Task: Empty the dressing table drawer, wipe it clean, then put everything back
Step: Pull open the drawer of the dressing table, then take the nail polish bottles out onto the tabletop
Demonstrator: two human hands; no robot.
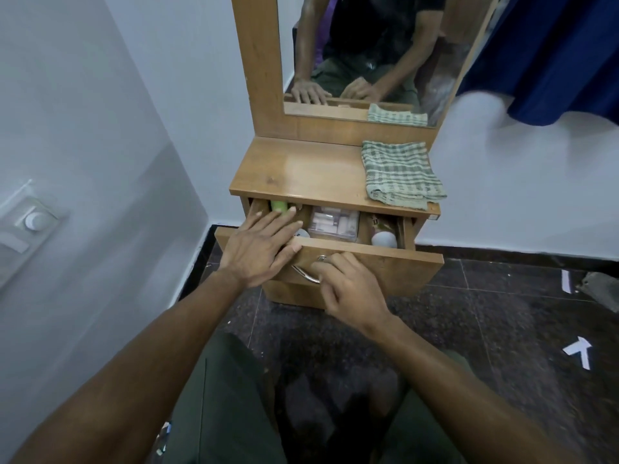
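Drawer [335, 249] part-open, full: green tube [279, 205], clear box [333, 222], white jar [384, 239]. Left hand [264, 249] spread flat, fingers straight over the drawer's front edge and the contents. Right hand [351, 286] fingers curled round the metal handle [306, 274]. Checked cloth [400, 174] folded on the surface [301, 172].

Risks: pulling too far could drop the drawer; shoving it in could pinch the left fingers.

No readable labels.

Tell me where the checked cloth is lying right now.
In the head view, the checked cloth lies folded on the right side of the dressing table top, below the mirror.
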